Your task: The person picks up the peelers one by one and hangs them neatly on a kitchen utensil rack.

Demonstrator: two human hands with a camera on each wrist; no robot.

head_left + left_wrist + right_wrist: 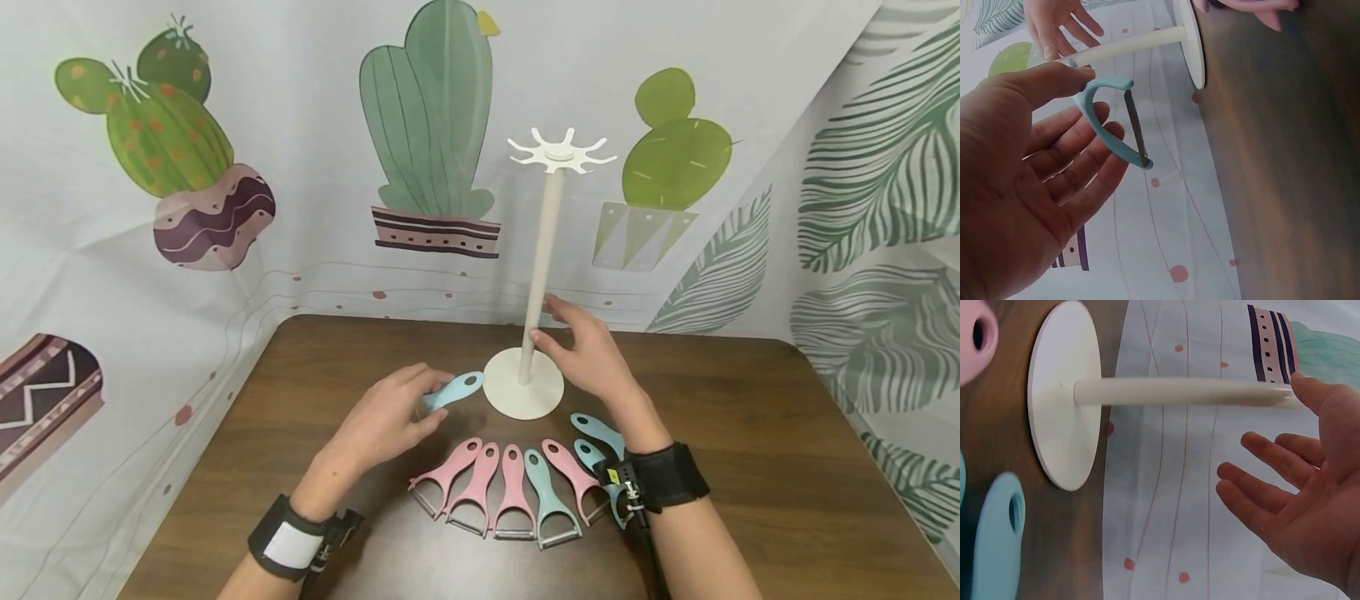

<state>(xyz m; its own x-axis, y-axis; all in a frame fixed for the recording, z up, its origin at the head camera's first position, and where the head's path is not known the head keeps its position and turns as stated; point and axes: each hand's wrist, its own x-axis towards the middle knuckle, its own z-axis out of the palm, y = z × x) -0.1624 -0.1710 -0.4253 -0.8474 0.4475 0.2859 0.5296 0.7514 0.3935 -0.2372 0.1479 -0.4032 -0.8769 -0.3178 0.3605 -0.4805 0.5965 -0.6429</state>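
My left hand [390, 417] pinches a light blue peeler [1110, 140] between thumb and fingers. The peeler's handle, with a hole at its end, points toward the white round base [506, 400] of a stand. Its metal blade shows in the left wrist view. Beside the stand's pole [545, 250] is my right hand [596, 354], fingers spread and relaxed. The thumb tip is at the pole; whether it touches cannot be told. Atop the pole sits a ring of white hooks [558, 155], with nothing hanging on them.
In front of the stand, several peelers lie fanned out on the wooden table [300, 417]: pink peelers [513, 492], a green peeler [551, 496] and blue ones [596, 429], partly hidden by my right wrist. A cactus-print cloth [315, 208] hangs behind the table.
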